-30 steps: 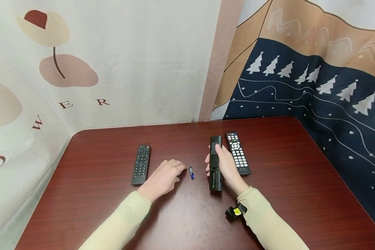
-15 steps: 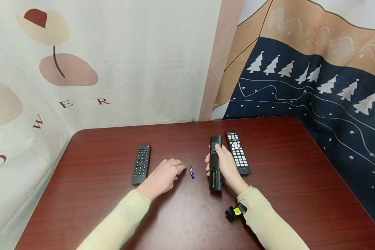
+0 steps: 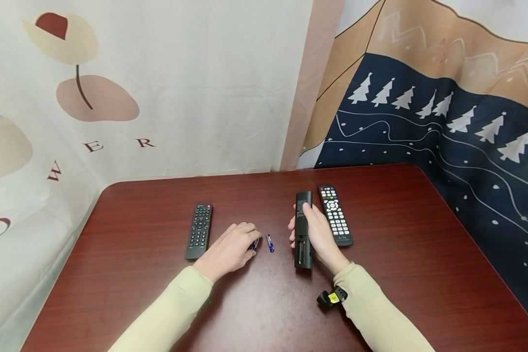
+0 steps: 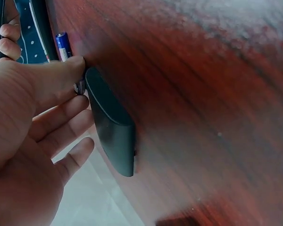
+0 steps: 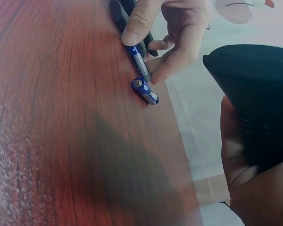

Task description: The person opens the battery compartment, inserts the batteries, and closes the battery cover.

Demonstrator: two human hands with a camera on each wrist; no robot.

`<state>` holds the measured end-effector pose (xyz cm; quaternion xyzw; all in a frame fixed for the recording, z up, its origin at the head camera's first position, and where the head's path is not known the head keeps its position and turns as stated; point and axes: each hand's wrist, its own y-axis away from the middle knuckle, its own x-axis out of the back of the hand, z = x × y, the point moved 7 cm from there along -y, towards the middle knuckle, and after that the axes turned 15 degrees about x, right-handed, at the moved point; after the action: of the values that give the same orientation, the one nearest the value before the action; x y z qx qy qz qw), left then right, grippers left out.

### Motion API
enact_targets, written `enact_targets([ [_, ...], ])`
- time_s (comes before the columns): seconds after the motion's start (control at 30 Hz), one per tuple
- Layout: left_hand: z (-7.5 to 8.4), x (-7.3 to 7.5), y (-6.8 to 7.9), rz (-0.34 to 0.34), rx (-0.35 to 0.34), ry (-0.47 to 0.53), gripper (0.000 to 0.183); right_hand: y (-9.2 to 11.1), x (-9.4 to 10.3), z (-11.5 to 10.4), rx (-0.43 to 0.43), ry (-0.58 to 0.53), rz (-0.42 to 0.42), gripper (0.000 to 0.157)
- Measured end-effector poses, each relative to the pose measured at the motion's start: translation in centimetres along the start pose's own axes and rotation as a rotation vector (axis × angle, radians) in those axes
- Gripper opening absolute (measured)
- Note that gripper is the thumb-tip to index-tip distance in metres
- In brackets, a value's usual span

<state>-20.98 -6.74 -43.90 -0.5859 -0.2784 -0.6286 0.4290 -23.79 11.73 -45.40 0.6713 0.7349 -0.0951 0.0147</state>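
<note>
My left hand [image 3: 231,249] pinches a blue battery [image 5: 140,65] between thumb and a finger, low over the table. The thumb is at one end and a fingertip at the other. A second blue battery [image 3: 270,243] lies on the table just right of these fingers. My right hand [image 3: 319,232] grips a black remote control [image 3: 303,210], its back facing up and the thumb along it. The battery compartment [image 3: 302,253] at the remote's near end stands uncovered. In the right wrist view this remote is a dark shape at the right edge.
A dark remote control [image 3: 199,232] lies buttons up left of my left hand. Another, with white buttons [image 3: 336,215], lies partly behind my right hand. The reddish-brown table [image 3: 255,313] ends at a white curtain [image 3: 202,98] and a dark blue printed cloth [image 3: 391,132].
The battery in my left fingers shows more now, its blue side turned into view as the thumb and finger shift a little. My right hand and its remote stay in place.
</note>
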Motion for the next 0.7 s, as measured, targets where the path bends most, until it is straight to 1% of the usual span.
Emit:
enact_targets([
  [0.33,-0.28,-0.10,-0.19,-0.016,0.027,0.036,0.028,0.02,-0.10,0.13,0.006,0.000,-0.003,0.054],
  [0.6,-0.23,0.04,-0.06,-0.006,0.045,0.043,0.027,0.03,-0.26,0.12,0.009,0.005,-0.009,0.054],
  [0.7,-0.14,0.16,0.01,0.010,0.042,0.044,0.027,0.04,-0.29,0.08,0.009,0.000,-0.007,0.053],
])
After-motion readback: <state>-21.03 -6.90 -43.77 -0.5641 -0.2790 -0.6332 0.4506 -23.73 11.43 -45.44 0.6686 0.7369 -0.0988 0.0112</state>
